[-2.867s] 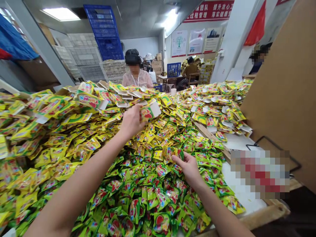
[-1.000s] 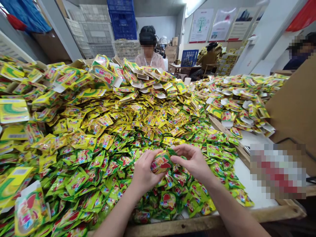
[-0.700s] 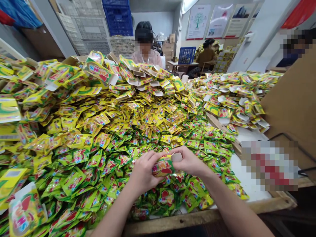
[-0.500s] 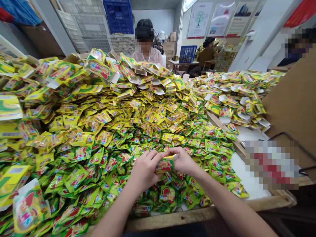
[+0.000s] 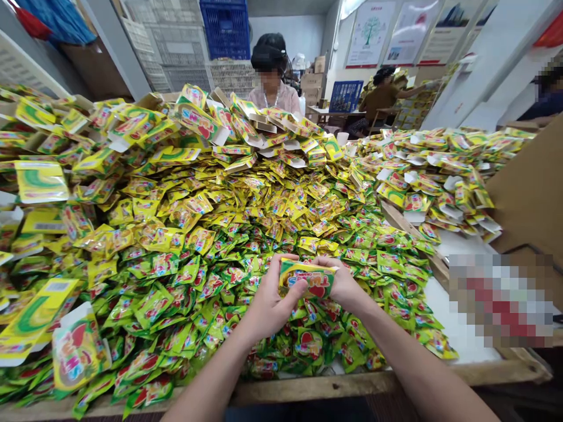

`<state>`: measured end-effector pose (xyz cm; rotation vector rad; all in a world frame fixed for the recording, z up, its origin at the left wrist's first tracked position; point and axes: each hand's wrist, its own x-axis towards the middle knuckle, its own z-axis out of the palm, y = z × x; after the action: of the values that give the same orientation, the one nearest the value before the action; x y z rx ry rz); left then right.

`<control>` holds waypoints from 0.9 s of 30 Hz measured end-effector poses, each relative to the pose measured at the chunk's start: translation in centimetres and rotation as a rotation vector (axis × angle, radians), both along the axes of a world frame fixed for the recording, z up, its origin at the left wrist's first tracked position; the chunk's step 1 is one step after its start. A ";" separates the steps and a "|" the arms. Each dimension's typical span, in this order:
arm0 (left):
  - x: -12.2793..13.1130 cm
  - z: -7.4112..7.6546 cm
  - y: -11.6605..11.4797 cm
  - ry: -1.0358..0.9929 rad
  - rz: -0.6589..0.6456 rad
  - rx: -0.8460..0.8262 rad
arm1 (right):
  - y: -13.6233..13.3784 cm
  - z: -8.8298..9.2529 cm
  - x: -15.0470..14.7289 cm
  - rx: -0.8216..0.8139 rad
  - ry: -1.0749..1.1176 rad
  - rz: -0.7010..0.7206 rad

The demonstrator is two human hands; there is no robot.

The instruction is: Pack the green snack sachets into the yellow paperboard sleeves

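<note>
Between my two hands is a small yellow and green candy box [image 5: 314, 280] with a printed front, held above the heap near the table's front edge. My left hand [image 5: 275, 299] grips its left end, thumb across the printed face. Around the right end closes my right hand [image 5: 347, 286], its fingers partly hidden behind the box. Below and around them lie many green candy packets [image 5: 308, 343]. Yellow packets [image 5: 281, 205] are heaped farther back. An open box [image 5: 79, 351] with a raised white flap lies on the packets at the lower left.
Flattened and open boxes [image 5: 197, 120] pile up along the back and left. More boxes [image 5: 440, 193] lie beyond a wooden divider [image 5: 398, 223] at right. A wooden rim [image 5: 316, 387] edges the table. Brown cardboard [image 5: 528, 193] stands at right; a co-worker [image 5: 275, 88] sits opposite.
The box has turned so its printed face shows more fully, and my left thumb now lies across it. The whole view has shifted slightly, with the scene moving right.
</note>
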<state>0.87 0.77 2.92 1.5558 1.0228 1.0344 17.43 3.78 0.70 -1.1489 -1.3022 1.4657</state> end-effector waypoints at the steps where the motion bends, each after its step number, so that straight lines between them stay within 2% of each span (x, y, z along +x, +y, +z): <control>1: 0.1 -0.1 0.0 -0.009 0.014 0.002 | 0.1 0.0 0.0 -0.002 0.010 0.002; 5: 0.0 -0.2 0.3 -0.139 -0.012 -0.133 | 0.1 1.0 0.1 -0.036 0.091 0.046; 9: -0.2 -0.3 0.6 -0.275 -0.068 -0.160 | -0.3 1.8 0.3 -0.041 0.093 0.045; 13: -0.1 -0.7 0.8 -0.257 0.122 -0.110 | -1.3 2.0 0.6 -0.047 0.100 0.026; 15: 0.2 -1.0 0.8 -0.225 0.167 -0.097 | -2.1 2.2 1.1 -0.040 0.166 0.045; 18: 0.7 -1.2 0.7 -0.202 0.129 -0.055 | -3.7 2.5 1.9 -0.061 0.285 0.075; 20: 1.0 -1.3 0.5 -0.196 0.103 -0.016 | -4.7 2.3 2.2 -0.092 0.292 0.026; 24: 1.2 -1.6 0.3 -0.232 -0.022 -0.149 | -6.0 1.2 2.1 -0.132 0.143 -0.128; 27: 1.0 -1.8 0.3 -0.238 -0.126 -0.230 | -4.6 1.5 3.6 -0.168 0.027 -0.048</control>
<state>1.87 1.11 1.16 1.2606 0.8369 0.9526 21.00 -0.87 2.21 -1.2551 -1.1430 1.5731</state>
